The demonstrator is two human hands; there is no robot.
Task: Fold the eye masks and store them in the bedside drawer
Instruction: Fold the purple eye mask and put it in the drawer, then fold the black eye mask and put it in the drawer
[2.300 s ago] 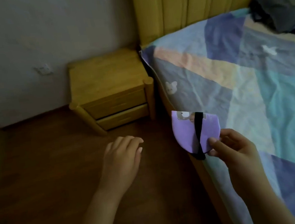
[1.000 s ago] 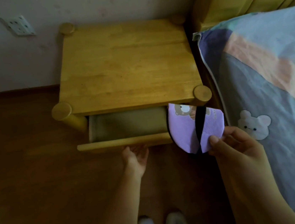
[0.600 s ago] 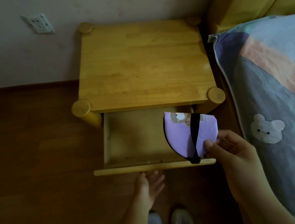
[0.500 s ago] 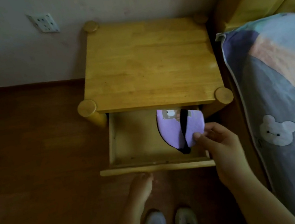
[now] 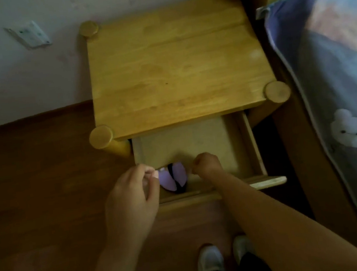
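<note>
Drawer [image 5: 251, 149] of a pale wooden bedside table [image 5: 175, 61] stands pulled out toward the camera, seen from the head view looking almost straight down. Between the two hands, inside the drawer and close against its front wall, lies a folded purple eye mask [image 5: 173, 177] with its black strap [image 5: 174, 176] running across it. The left hand [image 5: 131, 195] hovers just left of the mask, over the drawer's left front corner, fingers curled in with the fingertips [image 5: 153, 172] touching or nearly touching the mask's upper left edge; whether they actually pinch the fabric cannot be told in the dim light. The right hand [image 5: 205, 163] sits just right of the mask, inside the drawer, fingers drawn into a loose fist and nothing visible in its grip; whether it touches the mask's right edge cannot be told. The right forearm crosses over the drawer's front panel. Beyond both hands the table top lies bare, with round post caps at its corners. Far to the right of the right hand runs the edge of a bed under a pastel patchwork cover [image 5: 333, 71] printed with a white bear [image 5: 354, 129]. Up and left of the left hand a white wall socket [image 5: 28, 36] sits on the wall. Below the forearms, two white shoes [image 5: 224, 258] stand on the brown wooden floor [image 5: 33, 187].
</note>
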